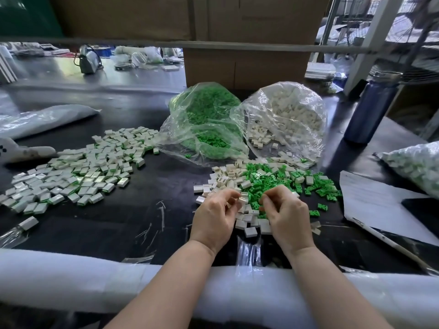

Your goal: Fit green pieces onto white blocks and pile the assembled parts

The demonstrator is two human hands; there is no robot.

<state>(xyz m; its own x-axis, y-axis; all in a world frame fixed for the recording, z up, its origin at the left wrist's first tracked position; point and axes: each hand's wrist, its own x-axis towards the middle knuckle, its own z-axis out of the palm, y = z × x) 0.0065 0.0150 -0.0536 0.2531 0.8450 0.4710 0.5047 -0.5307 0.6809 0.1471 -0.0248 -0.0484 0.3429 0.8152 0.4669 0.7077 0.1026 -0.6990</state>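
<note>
Head view of a dark bench (pixel 154 186) with two bare hands working at its near edge. The left hand (pixel 215 213) has its fingers curled, and its grip pinches a white block (pixel 242 198) between thumb and fingertips, held just above the loose parts. The right hand (pixel 286 211) also has curled fingers, drawn together at the tips over the green pieces; whether its grip holds a piece cannot be told, since the fingertips hide it.

Directly beyond and beneath the hands lies a mixed heap: loose white blocks (pixel 225 179) on the left side, loose green pieces (pixel 316 186) on the right, the two touching and partly mingled. A few white blocks lie between the wrists (pixel 250 231).

To the left, well apart from the hands, spreads a wide pile of assembled parts (pixel 78 172), white with green showing along their edges.

Behind the heap stand two clear plastic bags, both open toward the viewer: one of green pieces (pixel 204 124) and, just beside it on the right, one of white blocks (pixel 289 115). A dark blue bottle (pixel 370 108) stands upright at the right rear. A further bag of parts (pixel 415 162) lies at the right edge, near a sheet of white paper (pixel 375 200). A cardboard box (pixel 244 65) stands behind the bags. White foam padding (pixel 95 281) runs along the near edge of the bench, under both forearms.
</note>
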